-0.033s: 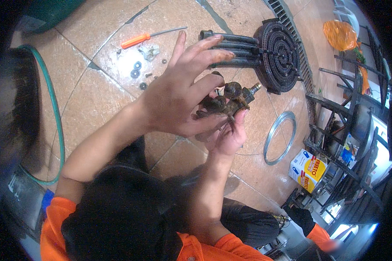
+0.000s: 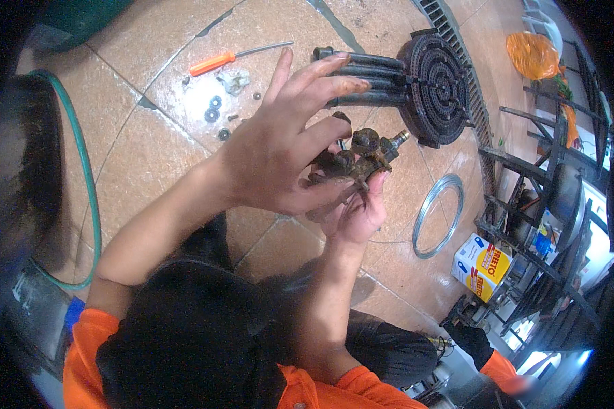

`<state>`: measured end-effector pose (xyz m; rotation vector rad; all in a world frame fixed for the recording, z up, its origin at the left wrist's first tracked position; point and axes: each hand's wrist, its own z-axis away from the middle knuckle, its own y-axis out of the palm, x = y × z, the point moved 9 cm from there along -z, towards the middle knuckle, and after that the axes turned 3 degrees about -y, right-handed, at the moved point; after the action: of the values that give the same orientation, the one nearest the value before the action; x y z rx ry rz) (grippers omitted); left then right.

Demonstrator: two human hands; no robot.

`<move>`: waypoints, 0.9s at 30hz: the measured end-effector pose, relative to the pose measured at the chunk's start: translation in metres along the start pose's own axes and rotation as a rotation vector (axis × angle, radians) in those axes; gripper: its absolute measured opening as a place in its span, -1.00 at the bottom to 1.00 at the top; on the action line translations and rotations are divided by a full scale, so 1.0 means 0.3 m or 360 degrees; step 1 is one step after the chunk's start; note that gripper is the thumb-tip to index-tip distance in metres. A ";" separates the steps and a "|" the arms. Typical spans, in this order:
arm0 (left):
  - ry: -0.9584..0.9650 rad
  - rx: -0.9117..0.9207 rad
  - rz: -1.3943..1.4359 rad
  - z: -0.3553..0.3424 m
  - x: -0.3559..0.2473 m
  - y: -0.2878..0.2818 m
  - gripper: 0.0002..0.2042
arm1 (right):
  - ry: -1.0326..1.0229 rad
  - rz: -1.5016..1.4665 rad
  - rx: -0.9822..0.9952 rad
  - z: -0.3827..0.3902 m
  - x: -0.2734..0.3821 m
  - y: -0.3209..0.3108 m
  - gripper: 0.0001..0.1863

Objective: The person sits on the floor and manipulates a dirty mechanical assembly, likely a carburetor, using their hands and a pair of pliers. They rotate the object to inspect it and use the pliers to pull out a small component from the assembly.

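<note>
The print is on a white and yellow box (image 2: 483,267) over on the right. The same short word stands on it two times, in big red letters on yellow. One is on the upper part and one is on the lower part, and both are tipped sideways. The white part has blue marks (image 2: 479,243) and some tiny print that is too small to read.

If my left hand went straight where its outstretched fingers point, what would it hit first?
Likely the black pipes, which your left hand partly covers in view. They seem to lie on the floor; depth is unclear, so it might pass above.
</note>
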<state>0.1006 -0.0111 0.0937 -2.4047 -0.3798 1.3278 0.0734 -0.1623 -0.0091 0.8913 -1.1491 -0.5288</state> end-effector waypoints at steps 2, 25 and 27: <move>-0.0037 0.0071 0.0027 -0.003 -0.007 0.001 -0.68 | -0.0036 0.0043 -0.0056 0.009 0.005 0.004 -0.30; -0.0030 0.0143 -0.0123 -0.008 0.014 0.004 -0.62 | -0.0162 0.0254 -0.0401 -0.020 0.012 -0.032 -0.39; 0.0071 0.0044 -0.0070 -0.031 0.013 0.006 -0.57 | -0.0250 0.0450 -0.0559 -0.009 0.044 -0.075 -0.43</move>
<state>0.1107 -0.0130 0.0944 -2.3849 -0.3971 1.2501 0.0821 -0.1842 -0.0208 0.3823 -1.2519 -0.5522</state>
